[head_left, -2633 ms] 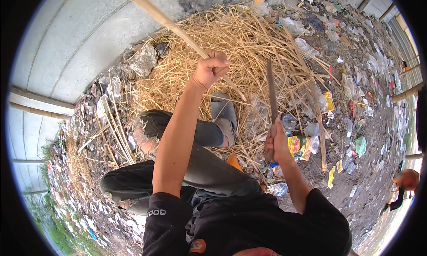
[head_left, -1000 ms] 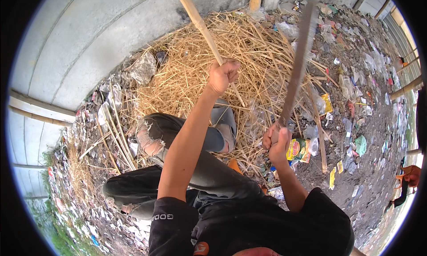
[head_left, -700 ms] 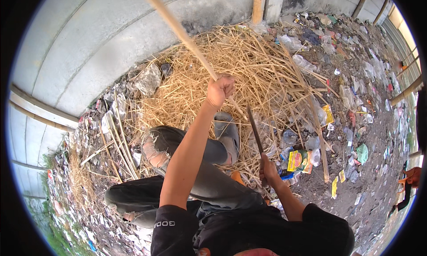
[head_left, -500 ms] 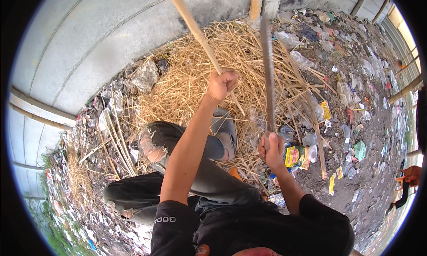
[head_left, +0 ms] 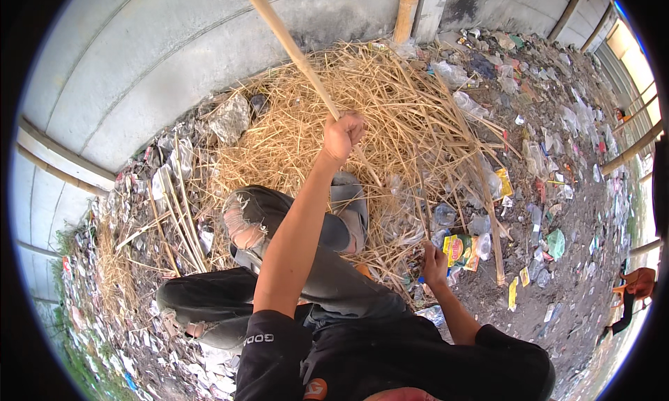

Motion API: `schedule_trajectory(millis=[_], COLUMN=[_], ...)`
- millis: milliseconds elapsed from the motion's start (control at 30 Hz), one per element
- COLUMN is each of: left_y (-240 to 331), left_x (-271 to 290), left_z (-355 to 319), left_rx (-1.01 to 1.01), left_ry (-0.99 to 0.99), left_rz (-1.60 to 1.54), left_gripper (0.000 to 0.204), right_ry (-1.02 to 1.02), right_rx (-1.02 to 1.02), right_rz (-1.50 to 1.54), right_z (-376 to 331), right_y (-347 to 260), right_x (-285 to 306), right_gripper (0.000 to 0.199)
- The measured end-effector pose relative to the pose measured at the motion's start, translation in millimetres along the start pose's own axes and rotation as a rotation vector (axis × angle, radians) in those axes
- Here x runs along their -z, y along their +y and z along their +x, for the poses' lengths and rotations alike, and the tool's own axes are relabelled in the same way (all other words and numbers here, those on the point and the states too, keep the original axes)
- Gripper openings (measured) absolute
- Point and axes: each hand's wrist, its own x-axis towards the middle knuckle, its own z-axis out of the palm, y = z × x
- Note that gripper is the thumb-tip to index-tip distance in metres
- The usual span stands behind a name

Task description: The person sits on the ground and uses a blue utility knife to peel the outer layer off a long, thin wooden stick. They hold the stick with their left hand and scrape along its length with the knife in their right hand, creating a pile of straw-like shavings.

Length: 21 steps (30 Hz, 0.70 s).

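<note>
My left hand (head_left: pixel 343 134) is closed round a long pale bamboo stick (head_left: pixel 289 45). The stick slants from the top edge down past my fist, its lower end over the heap of straw-coloured shavings (head_left: pixel 279 146). Lower and to the right, my right hand (head_left: pixel 435 263) is a fist beside a yellow and green packet (head_left: pixel 463 251). From it a thin dark line of the machete blade (head_left: pixel 423 202) runs upward, seen nearly edge-on and hard to make out against the litter. The machete's handle is hidden in my fingers.
A concrete panel wall (head_left: pixel 195 45) with bamboo posts stands behind the heap. Split bamboo strips (head_left: pixel 182 223) lie at the left, and longer strips (head_left: pixel 463 132) at the right. Plastic litter covers the ground. My sandalled foot (head_left: pixel 354 220) is beside the shavings. An orange chair (head_left: pixel 637 284) stands far right.
My right hand has dropped a little, and the machete, raised and plainly visible before, now shows only as a thin line. The stick's upper part has shifted left in my left hand.
</note>
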Motion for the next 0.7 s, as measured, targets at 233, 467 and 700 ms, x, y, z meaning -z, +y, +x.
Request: schedule_trajectory(millis=[233, 467, 700], left_y=[100.5, 171.4, 223.6], left_x=[-24.0, -32.2, 2.5], left_z=[-31.5, -99.7, -217.5], left_rx=[-0.154, -0.169, -0.391], left_ry=[0.164, 0.126, 0.519], left_rz=[-0.054, -0.226, 0.632], left_gripper=[0.04, 0.043, 0.071], right_ry=[0.126, -0.284, -0.405], right_rx=[0.422, 1.033, 0.867], right_rz=[-0.939, -0.421, -0.1], right_z=[-3.8, -2.1, -3.5], right_y=[-88.7, -229.4, -230.2], right_x=[24.1, -57.1, -113.5], right_gripper=[0.065, 0.048, 0.017])
